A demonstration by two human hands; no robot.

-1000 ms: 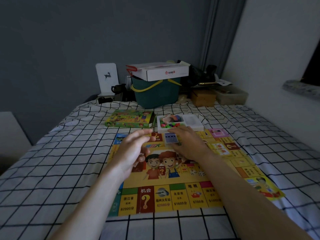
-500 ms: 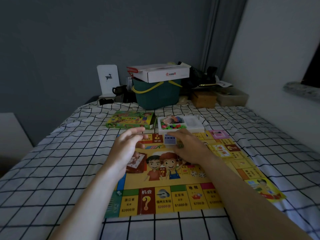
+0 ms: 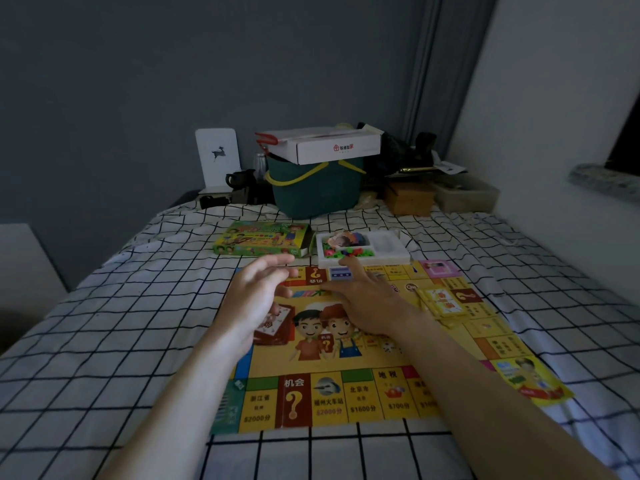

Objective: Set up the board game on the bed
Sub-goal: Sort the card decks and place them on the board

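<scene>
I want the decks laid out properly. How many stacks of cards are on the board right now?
3. A red stack lies beside the left hand, a yellow stack near the board's right edge, and a small blue-backed stack is in the right hand. The arms may hide others.

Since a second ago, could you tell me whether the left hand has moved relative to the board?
Yes. The left hand has moved forward along the game board, toward the white tray at its far edge, uncovering the red card stack.
</scene>
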